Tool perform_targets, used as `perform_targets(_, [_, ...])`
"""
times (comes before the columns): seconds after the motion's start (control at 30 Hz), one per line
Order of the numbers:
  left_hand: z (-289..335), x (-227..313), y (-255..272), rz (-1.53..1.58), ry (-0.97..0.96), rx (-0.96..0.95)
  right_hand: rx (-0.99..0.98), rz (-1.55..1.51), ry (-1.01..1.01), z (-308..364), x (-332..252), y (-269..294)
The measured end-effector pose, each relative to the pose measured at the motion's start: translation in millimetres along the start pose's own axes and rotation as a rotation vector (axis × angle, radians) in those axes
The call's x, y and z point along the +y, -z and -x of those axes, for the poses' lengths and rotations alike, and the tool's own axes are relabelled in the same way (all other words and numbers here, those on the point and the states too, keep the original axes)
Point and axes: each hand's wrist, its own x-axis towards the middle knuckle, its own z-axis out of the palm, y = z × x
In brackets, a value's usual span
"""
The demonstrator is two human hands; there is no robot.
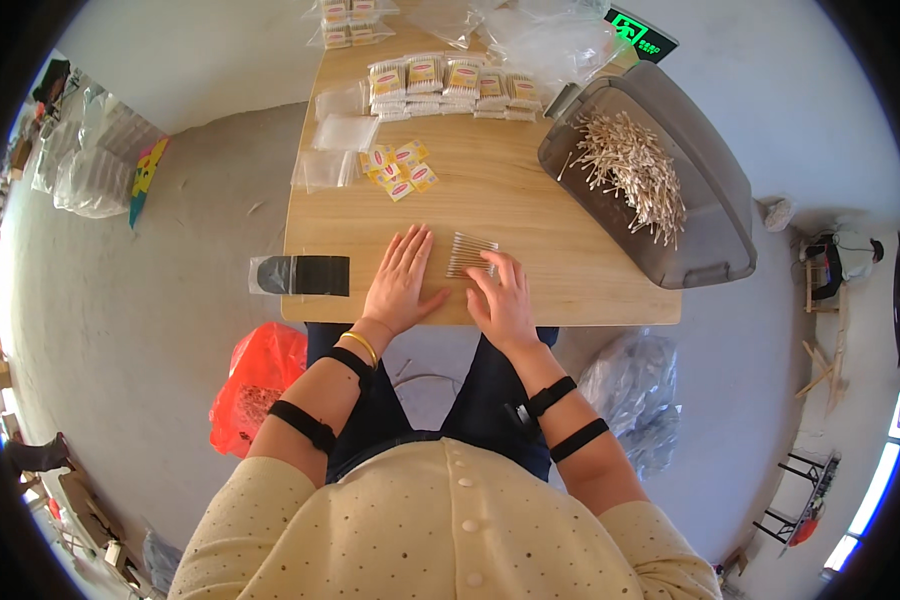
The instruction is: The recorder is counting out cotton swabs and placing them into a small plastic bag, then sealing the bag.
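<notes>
Flat on the wooden table [530, 190] lies my left hand [402, 280], its fingers stretched out and nothing under them that I can see. To its right a small row of cotton swabs [467, 256] is laid side by side. My right hand [502, 298] rests at the right edge of that row, fingers bent and apart, with fingertips near or touching the swab ends. Farther off is a loose spread of yellow and white printed cards [400, 170]. A grey plastic bin [710, 200] on the right tilts toward me and contains a heap of loose swabs [625, 170].
Packed swab bags [425, 78] stand in rows at the back, beside clear empty bags [346, 133]. A black strip in clear film [305, 275] overhangs the left edge. Below the table sit a red plastic bag [260, 385] and clear plastic bags [635, 385].
</notes>
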Motion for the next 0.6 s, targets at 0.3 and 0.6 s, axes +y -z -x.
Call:
perform_targets(0.3, [0.8,-2.3,-1.6,-0.013,-0.01,0.01,-0.001,0.038,-0.002,-7.2,0.7,-1.2])
perform_targets(0.6, [1.4,-4.3,-2.3,-0.041,-0.002,-0.034,0.005,0.09,-0.029,-15.8,2.5,-5.1])
